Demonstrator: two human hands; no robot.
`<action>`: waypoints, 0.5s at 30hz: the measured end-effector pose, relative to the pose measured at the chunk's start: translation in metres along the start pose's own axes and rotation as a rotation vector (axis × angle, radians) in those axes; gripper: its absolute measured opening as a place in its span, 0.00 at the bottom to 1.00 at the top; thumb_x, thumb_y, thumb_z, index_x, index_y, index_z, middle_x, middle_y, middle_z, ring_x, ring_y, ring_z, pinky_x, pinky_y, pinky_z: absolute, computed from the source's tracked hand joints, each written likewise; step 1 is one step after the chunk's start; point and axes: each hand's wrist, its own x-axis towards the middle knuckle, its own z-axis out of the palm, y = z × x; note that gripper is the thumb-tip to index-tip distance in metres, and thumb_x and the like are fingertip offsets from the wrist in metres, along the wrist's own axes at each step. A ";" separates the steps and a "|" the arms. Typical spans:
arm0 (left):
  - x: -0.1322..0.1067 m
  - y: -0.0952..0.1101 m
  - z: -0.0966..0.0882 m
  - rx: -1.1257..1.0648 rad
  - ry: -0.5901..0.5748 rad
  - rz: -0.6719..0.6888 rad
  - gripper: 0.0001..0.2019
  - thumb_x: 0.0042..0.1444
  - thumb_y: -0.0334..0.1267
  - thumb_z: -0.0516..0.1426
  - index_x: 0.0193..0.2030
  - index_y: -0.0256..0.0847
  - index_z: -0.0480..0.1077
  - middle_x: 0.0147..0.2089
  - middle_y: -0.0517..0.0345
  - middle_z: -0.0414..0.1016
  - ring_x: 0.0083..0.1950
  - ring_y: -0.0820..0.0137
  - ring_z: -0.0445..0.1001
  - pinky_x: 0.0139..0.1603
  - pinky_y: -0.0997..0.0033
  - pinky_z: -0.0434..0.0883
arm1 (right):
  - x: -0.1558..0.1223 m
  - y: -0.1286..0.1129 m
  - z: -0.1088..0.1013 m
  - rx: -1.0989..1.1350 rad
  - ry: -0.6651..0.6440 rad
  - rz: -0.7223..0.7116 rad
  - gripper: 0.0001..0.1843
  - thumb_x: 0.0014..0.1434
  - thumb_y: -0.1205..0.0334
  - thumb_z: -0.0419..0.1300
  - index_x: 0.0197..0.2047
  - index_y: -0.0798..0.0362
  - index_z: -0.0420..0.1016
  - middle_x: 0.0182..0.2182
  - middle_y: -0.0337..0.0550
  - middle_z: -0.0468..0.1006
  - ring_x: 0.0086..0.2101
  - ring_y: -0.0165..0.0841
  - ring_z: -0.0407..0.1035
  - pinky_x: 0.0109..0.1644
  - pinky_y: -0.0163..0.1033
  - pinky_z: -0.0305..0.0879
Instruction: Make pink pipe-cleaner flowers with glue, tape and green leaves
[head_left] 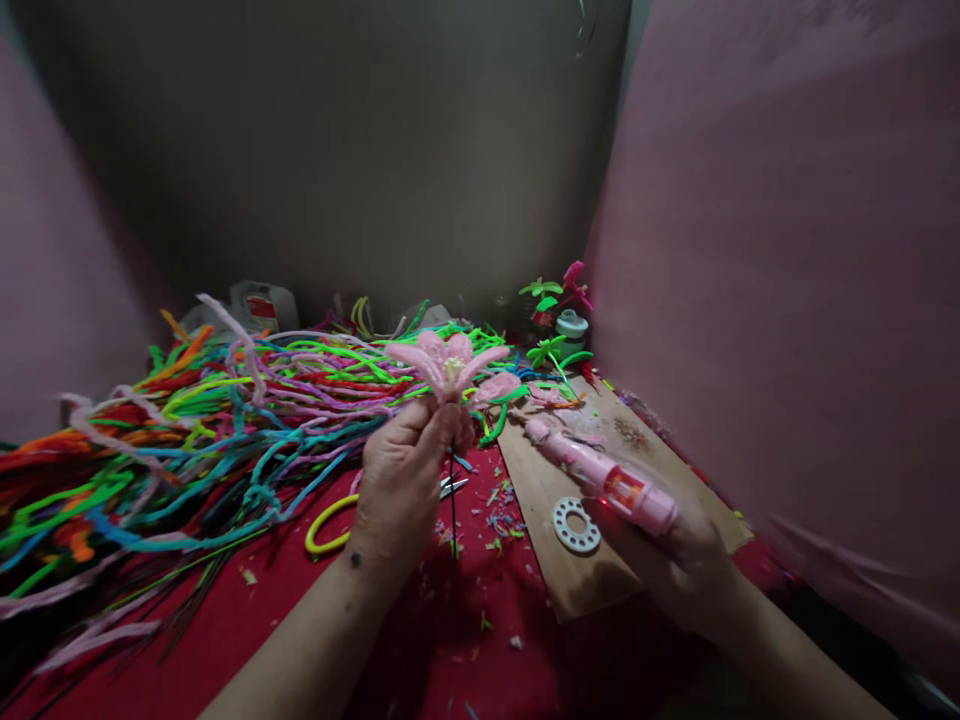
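Left hand: the left hand (405,465) is closed in a narrow pinch, thumb and fingers gripping the base of a pink fuzzy flower (472,370).
Left arm's pose: the forearm slants up and rightward from the near side of the red cloth (480,600), with the thumb uppermost.
Flower: held upright above the cloth, just left of the board's far left part; its petals spread outward around a pale centre, and a thin dark stem (454,515) hangs below the pinch.
Right hand: the right hand (686,565) is wrapped around the rear of a pink pen-shaped tool (577,462); shadow hides how some fingers sit.
Right arm's pose: the forearm slants up and leftward, the hand raised over the near edge of the board (540,550).
Tool: its tip points up and left, apart from the flower; a small red light glows on its side.
White ring: the holed white ring (561,524) lies near the board's left edge, toward its near-left corner.
Scissors: the yellow-handled scissors (321,525) lie on the cloth, partly hidden behind the left hand.
Fuzzy stems: a multicoloured heap of fuzzy stems (300,395) covers the cloth's left side.
Far right: a pale-lidded jar (572,328) stands beyond the board's far edge.
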 end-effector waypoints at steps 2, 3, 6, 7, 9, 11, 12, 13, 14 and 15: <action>0.004 0.001 -0.001 -0.097 0.050 -0.005 0.10 0.53 0.38 0.57 0.24 0.38 0.67 0.24 0.62 0.66 0.26 0.76 0.62 0.30 0.75 0.62 | -0.009 0.014 -0.010 -0.087 -0.019 0.080 0.24 0.61 0.68 0.49 0.61 0.55 0.60 0.57 0.51 0.67 0.57 0.42 0.61 0.60 0.50 0.58; 0.005 0.002 -0.001 -0.154 0.082 -0.014 0.09 0.51 0.37 0.59 0.24 0.37 0.68 0.24 0.62 0.66 0.26 0.76 0.63 0.29 0.75 0.62 | -0.015 0.024 -0.015 -0.175 0.047 0.111 0.23 0.61 0.67 0.51 0.59 0.55 0.62 0.55 0.52 0.69 0.55 0.43 0.63 0.58 0.49 0.60; 0.009 0.003 0.001 -0.290 0.154 -0.054 0.08 0.45 0.36 0.62 0.22 0.37 0.69 0.22 0.62 0.66 0.24 0.77 0.63 0.26 0.77 0.62 | -0.036 0.055 -0.032 -0.463 0.120 0.161 0.17 0.59 0.62 0.53 0.51 0.56 0.68 0.43 0.53 0.74 0.43 0.42 0.71 0.42 0.44 0.68; 0.009 0.004 0.001 -0.300 0.159 -0.067 0.08 0.44 0.36 0.63 0.21 0.37 0.69 0.21 0.62 0.66 0.23 0.77 0.63 0.25 0.77 0.63 | -0.042 0.065 -0.037 -0.539 0.117 0.229 0.16 0.60 0.61 0.52 0.50 0.55 0.68 0.40 0.52 0.74 0.39 0.41 0.71 0.39 0.42 0.67; 0.009 0.004 0.003 -0.297 0.152 -0.084 0.10 0.42 0.37 0.64 0.19 0.36 0.69 0.20 0.62 0.66 0.23 0.78 0.63 0.25 0.78 0.63 | -0.053 0.080 -0.045 -0.650 0.064 0.327 0.16 0.59 0.58 0.51 0.49 0.55 0.69 0.39 0.50 0.73 0.35 0.38 0.71 0.36 0.40 0.66; 0.008 0.004 0.005 -0.278 0.140 -0.099 0.10 0.42 0.37 0.65 0.18 0.36 0.70 0.19 0.62 0.66 0.23 0.78 0.63 0.25 0.79 0.63 | -0.059 0.090 -0.049 -0.702 -0.010 0.418 0.17 0.58 0.58 0.51 0.48 0.56 0.68 0.39 0.49 0.72 0.34 0.37 0.70 0.35 0.40 0.64; 0.007 0.004 0.005 -0.270 0.140 -0.108 0.11 0.41 0.37 0.65 0.18 0.36 0.70 0.19 0.62 0.66 0.23 0.78 0.63 0.25 0.80 0.63 | -0.061 0.093 -0.050 -0.713 -0.047 0.463 0.17 0.57 0.58 0.51 0.48 0.56 0.68 0.38 0.48 0.72 0.34 0.37 0.70 0.35 0.40 0.64; 0.007 0.003 0.006 -0.264 0.142 -0.119 0.11 0.41 0.38 0.65 0.18 0.35 0.70 0.19 0.62 0.66 0.23 0.78 0.63 0.26 0.80 0.64 | -0.060 0.095 -0.050 -0.719 -0.085 0.506 0.17 0.57 0.58 0.51 0.47 0.55 0.69 0.38 0.48 0.72 0.34 0.38 0.70 0.35 0.39 0.64; 0.007 0.003 0.006 -0.261 0.149 -0.131 0.10 0.40 0.38 0.66 0.18 0.35 0.70 0.20 0.62 0.67 0.24 0.78 0.64 0.26 0.80 0.64 | -0.059 0.096 -0.050 -0.725 -0.120 0.543 0.17 0.56 0.59 0.51 0.47 0.55 0.69 0.38 0.48 0.72 0.35 0.38 0.70 0.36 0.39 0.64; 0.007 0.002 0.006 -0.263 0.159 -0.148 0.10 0.40 0.38 0.66 0.19 0.35 0.71 0.20 0.62 0.68 0.24 0.78 0.64 0.27 0.81 0.64 | -0.057 0.096 -0.049 -0.737 -0.153 0.573 0.17 0.56 0.61 0.51 0.48 0.55 0.69 0.37 0.47 0.71 0.36 0.38 0.70 0.36 0.39 0.63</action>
